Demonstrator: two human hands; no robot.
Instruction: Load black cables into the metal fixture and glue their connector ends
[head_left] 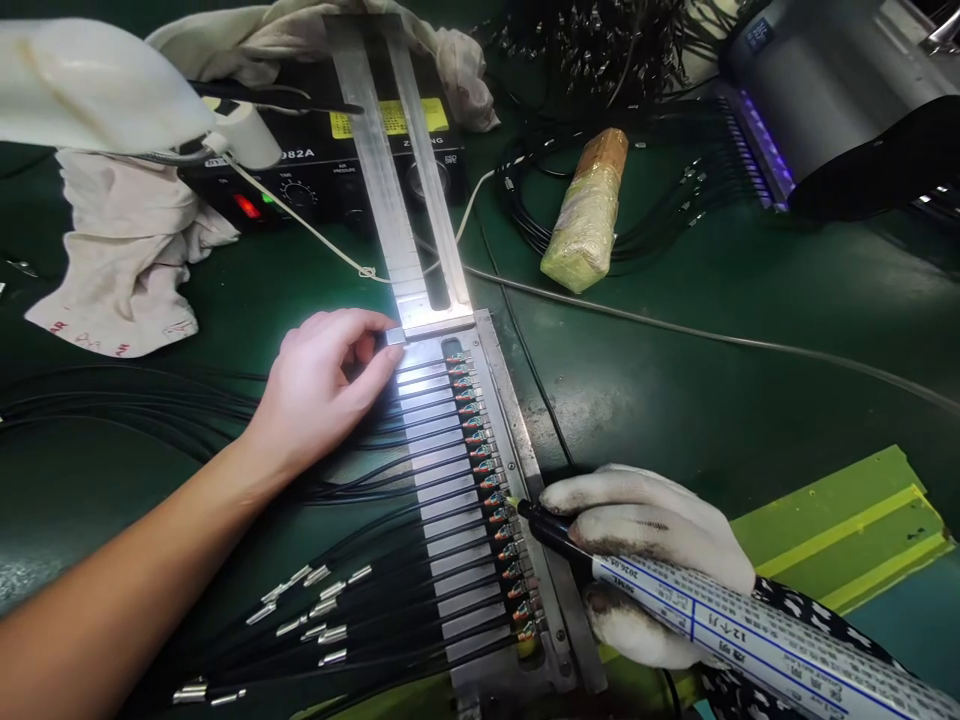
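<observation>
A long metal fixture (439, 440) lies across the middle, its slotted metal cover (375, 170) swung away at the far end. Several black cables (442, 465) lie side by side across it, their coloured wire ends at small connectors (495, 497) along the right side. My bare left hand (322, 385) pinches the fixture's upper left corner between thumb and forefinger. In a white glove, my right hand (652, 550) grips a labelled dispensing syringe (720, 615) with a black front end. The syringe's pale tip meets or hovers just over a middle connector; I cannot tell which.
Behind stands a black control box (300, 190) with a lit red switch. A white lamp head (90, 85) reaches in at upper left, above a white cloth (127, 250). A wrapped block (589, 215), a grey machine with purple light (840, 110) and a thin hose (675, 325) occupy the right.
</observation>
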